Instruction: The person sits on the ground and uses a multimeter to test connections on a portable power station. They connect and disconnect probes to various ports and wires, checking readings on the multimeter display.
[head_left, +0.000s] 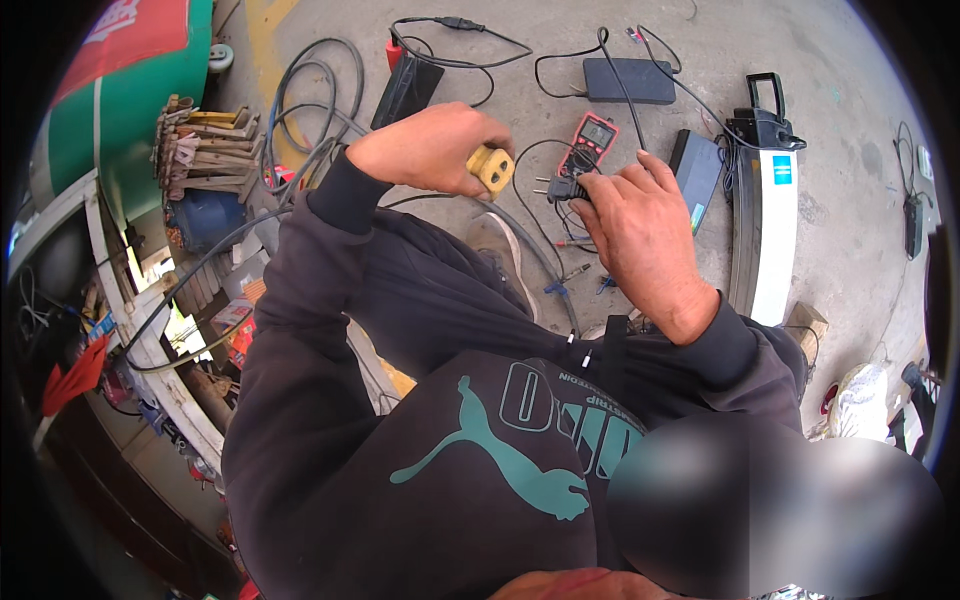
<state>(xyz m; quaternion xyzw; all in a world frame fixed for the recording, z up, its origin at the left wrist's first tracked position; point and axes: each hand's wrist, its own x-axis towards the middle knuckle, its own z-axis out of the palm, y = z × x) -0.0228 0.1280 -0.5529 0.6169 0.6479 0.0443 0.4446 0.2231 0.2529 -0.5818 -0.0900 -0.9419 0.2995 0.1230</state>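
Our left hand (430,150): closed around a yellow socket (491,172), held above the floor (850,250), its holes showing. Our right hand (645,240): grasping a black plug (566,189), prongs toward the socket, the two apart. Red meter (588,146): on the floor, just beyond the plug. Flat black adapter (630,81): toward the floor's far edge, cord attached. Black box (408,88): toward the floor's far left corner. Second dark box (697,170): beside a long white case (775,215), nearer the floor's right edge. We count one grey cable coil (312,120) near the left edge.
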